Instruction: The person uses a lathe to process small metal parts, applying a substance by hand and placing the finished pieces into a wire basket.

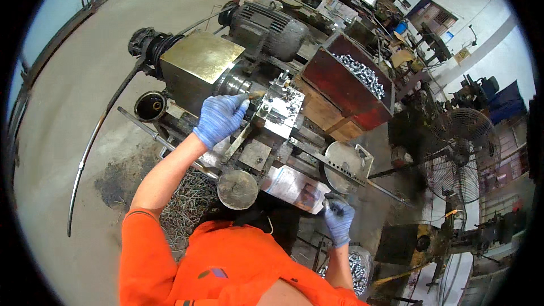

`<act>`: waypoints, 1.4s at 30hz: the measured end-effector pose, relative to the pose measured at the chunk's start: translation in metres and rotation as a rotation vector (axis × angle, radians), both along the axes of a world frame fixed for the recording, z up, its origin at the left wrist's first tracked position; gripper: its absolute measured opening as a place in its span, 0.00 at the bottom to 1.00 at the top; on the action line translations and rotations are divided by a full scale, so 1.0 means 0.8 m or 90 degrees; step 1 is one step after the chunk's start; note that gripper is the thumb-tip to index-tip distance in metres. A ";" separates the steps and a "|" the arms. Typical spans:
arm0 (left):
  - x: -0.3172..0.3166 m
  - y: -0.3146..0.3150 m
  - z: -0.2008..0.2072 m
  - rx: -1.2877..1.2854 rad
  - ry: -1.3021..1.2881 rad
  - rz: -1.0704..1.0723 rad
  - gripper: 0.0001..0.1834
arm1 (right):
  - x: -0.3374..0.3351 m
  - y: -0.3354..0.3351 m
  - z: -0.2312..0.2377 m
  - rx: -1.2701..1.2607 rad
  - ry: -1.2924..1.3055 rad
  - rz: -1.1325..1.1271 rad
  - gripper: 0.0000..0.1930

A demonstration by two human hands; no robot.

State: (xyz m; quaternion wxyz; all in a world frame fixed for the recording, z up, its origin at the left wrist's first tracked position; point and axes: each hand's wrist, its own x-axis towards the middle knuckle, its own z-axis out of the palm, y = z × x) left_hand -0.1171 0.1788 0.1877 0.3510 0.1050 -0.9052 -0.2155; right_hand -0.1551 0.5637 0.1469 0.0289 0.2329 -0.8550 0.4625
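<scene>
My left hand (220,120), in a blue knitted glove, is closed just in front of the chuck (235,82) of a small metal lathe. From its fingertips a short brownish piece (256,95) points toward the tool post (281,107); its kind is too small to make out. Dark chips lie on the tool post's top. My right hand (339,221), gloved too, has its fingers curled beside the corner of a printed sheet (297,188) at the lathe's front. What those fingers hold, if anything, is hidden.
A dark red bin (345,102) of small shiny metal parts (360,73) stands behind the lathe. An electric motor (269,31) sits at the back. Metal shavings (190,209) are heaped below left. A container of parts (358,272) is by my right forearm; a fan (460,153) stands right.
</scene>
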 end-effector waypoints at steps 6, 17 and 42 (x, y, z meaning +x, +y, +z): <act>-0.003 0.007 -0.028 -0.102 -0.172 -0.026 0.12 | 0.006 0.011 0.001 0.074 0.036 -0.065 0.03; 0.035 -0.028 0.017 -0.050 -0.094 -0.012 0.14 | -0.004 0.018 -0.006 0.020 0.052 -0.061 0.04; 0.054 -0.107 0.036 0.003 0.075 0.093 0.15 | -0.014 0.043 -0.019 0.031 0.037 -0.113 0.05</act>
